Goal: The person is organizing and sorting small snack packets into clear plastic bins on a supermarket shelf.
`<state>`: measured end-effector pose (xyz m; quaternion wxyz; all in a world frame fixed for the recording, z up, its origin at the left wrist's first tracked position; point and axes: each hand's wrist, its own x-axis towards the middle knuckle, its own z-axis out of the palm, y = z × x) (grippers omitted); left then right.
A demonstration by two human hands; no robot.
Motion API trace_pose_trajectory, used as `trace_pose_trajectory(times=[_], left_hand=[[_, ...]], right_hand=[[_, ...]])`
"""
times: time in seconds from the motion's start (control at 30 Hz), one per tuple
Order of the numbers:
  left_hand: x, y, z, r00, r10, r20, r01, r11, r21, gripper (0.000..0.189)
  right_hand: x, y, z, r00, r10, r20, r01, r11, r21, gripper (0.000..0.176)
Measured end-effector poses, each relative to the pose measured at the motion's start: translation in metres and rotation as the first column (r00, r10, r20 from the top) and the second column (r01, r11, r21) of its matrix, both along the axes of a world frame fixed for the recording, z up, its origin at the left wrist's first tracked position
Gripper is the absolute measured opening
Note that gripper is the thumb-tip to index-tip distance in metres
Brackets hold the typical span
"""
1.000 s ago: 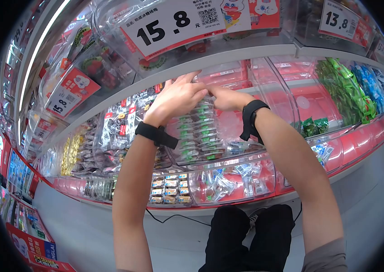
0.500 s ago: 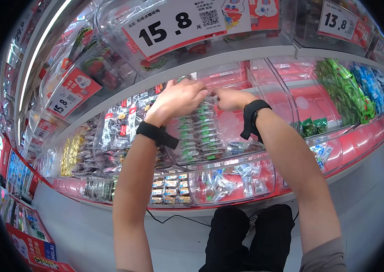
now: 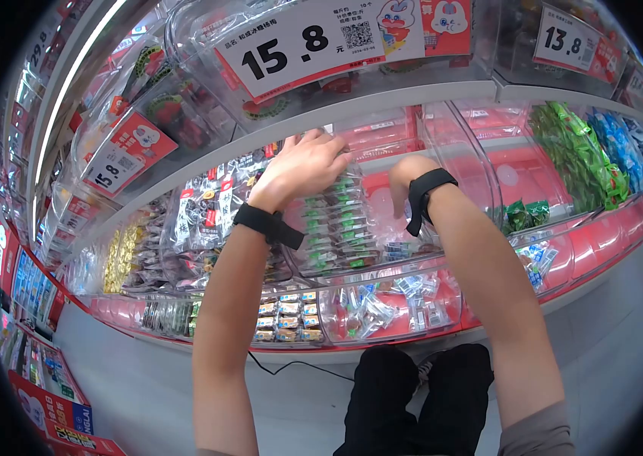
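Observation:
My left hand (image 3: 306, 169) lies over the far end of stacked rows of small clear packets with green print (image 3: 336, 224), its fingers spread. The packets stand in tight rows in a clear plastic bin. Just right of them, my right hand (image 3: 411, 178) hangs bent at the wrist above the bin's red bottom (image 3: 383, 190). Its visible fingers point down, stretched and slightly blurred; nothing shows in them. A few loose packets (image 3: 401, 249) lie at the near edge of the same bin.
Dark packaged snacks (image 3: 207, 216) fill the bin to the left. Green bags (image 3: 579, 156) and blue bags (image 3: 625, 144) stand at the right. A grey shelf edge (image 3: 443, 95) with price cards (image 3: 306, 49) overhangs the far side. Small packets (image 3: 363, 311) lie in the lower front bins.
My right hand has drawn away from the far end of the packet rows, to the right and nearer to me, its fingers now pointing down. My left hand stays on the rows.

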<state>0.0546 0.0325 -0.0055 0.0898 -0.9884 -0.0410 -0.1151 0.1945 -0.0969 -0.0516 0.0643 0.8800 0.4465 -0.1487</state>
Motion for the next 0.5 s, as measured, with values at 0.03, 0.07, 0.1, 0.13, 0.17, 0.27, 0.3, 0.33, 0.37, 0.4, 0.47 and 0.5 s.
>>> trace_pose_trajectory(times=[0.03, 0.07, 0.1, 0.13, 0.17, 0.27, 0.3, 0.33, 0.37, 0.4, 0.47, 0.5], left_hand=[[0.001, -0.001, 0.001, 1.000, 0.002, -0.008, -0.002, 1.000, -0.003, 0.037], [0.001, 0.000, 0.001, 1.000, 0.001, -0.008, -0.001, 1.000, 0.006, 0.036], [0.001, 0.000, 0.000, 1.000, 0.001, -0.007, -0.001, 1.000, 0.014, 0.036], [0.001, 0.000, 0.000, 1.000, 0.003, -0.006, -0.002, 1.000, 0.022, 0.036], [0.001, 0.000, 0.000, 1.000, -0.002, -0.010, 0.003, 1.000, 0.017, 0.036], [-0.001, -0.002, 0.002, 1.000, -0.016, -0.011, 0.016, 1.000, 0.006, 0.036], [-0.002, -0.002, 0.002, 1.000, -0.021, -0.003, 0.021, 1.000, 0.006, 0.036], [-0.001, -0.001, 0.001, 1.000, -0.027, 0.005, 0.027, 1.000, 0.007, 0.036], [0.000, -0.001, 0.001, 1.000, -0.025, 0.005, 0.025, 1.000, 0.004, 0.036], [0.000, -0.001, 0.001, 1.000, -0.023, 0.006, 0.023, 1.000, 0.003, 0.036], [-0.001, -0.001, 0.001, 1.000, -0.022, 0.012, 0.022, 1.000, -0.002, 0.036], [-0.002, -0.003, 0.002, 1.000, -0.026, 0.017, 0.026, 1.000, -0.007, 0.036]], right_hand=[[0.002, 0.003, 0.002, 0.998, 0.008, -0.056, -0.011, 0.999, -0.042, 0.048], [0.004, 0.004, 0.004, 0.994, 0.014, -0.112, -0.024, 0.996, -0.085, 0.051], [0.007, 0.002, 0.003, 0.992, 0.056, -0.113, -0.059, 0.998, -0.024, 0.048], [0.009, -0.001, 0.002, 0.989, 0.098, -0.111, -0.095, 0.995, 0.037, 0.045], [0.011, -0.002, 0.001, 0.984, 0.141, -0.107, -0.131, 0.987, 0.096, 0.043], [0.015, 0.003, 0.000, 0.998, 0.064, 0.031, -0.070, 0.957, 0.283, 0.033], [0.014, 0.005, -0.001, 0.996, -0.005, 0.090, -0.040, 0.875, 0.483, 0.030], [0.013, 0.008, -0.002, 0.987, -0.086, 0.133, -0.024, 0.749, 0.662, 0.027], [0.013, 0.011, -0.002, 0.972, -0.175, 0.159, -0.027, 0.586, 0.810, 0.024], [0.012, 0.012, 0.001, 0.964, -0.198, 0.176, -0.068, 0.459, 0.886, 0.022], [0.011, 0.013, 0.010, 0.948, -0.246, 0.201, -0.159, 0.179, 0.971, 0.017], [0.013, 0.014, 0.010, 0.965, -0.204, 0.166, -0.141, 0.132, 0.981, 0.017]])
